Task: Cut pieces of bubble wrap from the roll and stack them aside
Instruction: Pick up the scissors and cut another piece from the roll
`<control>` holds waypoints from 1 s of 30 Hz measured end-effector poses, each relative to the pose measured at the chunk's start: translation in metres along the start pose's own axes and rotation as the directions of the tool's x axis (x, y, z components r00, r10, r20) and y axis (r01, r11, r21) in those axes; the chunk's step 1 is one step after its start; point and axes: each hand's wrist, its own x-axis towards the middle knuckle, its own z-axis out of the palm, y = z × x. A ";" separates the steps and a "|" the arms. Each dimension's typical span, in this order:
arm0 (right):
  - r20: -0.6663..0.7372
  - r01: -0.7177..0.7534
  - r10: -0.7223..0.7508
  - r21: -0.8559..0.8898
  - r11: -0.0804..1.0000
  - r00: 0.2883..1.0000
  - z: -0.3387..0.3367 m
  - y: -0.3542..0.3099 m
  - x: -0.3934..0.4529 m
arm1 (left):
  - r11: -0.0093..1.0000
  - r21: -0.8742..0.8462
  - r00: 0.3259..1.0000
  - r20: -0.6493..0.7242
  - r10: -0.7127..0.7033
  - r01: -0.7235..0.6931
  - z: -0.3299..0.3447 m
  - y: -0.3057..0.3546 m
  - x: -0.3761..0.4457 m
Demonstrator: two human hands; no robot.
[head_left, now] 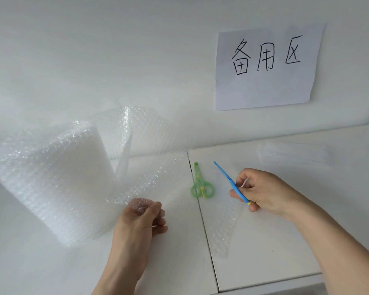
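Observation:
A big roll of clear bubble wrap (pixel 49 175) lies on the white table at the left. Its loose sheet (pixel 156 173) trails out to the right over the table. My left hand (pixel 143 220) pinches the near edge of that sheet between thumb and fingers. My right hand (pixel 262 190) is closed around blue scissors (pixel 230 182), whose blades point up and to the left, closed or nearly so, just right of the sheet. A cut triangular piece of bubble wrap (pixel 224 222) lies flat under and below the right hand.
Green scissors (pixel 201 184) lie on the table seam between my hands. A stack of clear pieces (pixel 294 154) rests at the back right. A paper sign with handwritten characters (pixel 266 67) hangs on the wall. The table's front edge (pixel 271 284) runs at the lower right.

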 end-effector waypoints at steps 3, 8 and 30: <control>0.015 0.052 -0.051 -0.082 0.995 0.999 0.001 -0.004 0.004 | 1.000 -0.013 0.998 -0.058 0.008 -0.009 -0.002 0.000 -0.004; 0.064 0.161 -0.148 -0.414 0.896 0.987 0.005 -0.005 0.021 | 1.000 0.023 0.997 -0.076 0.019 -0.018 -0.006 0.003 -0.015; 0.425 0.304 0.074 -0.746 0.592 0.902 -0.001 -0.045 0.045 | 0.996 0.006 0.991 -0.097 -0.090 0.091 -0.042 0.019 -0.016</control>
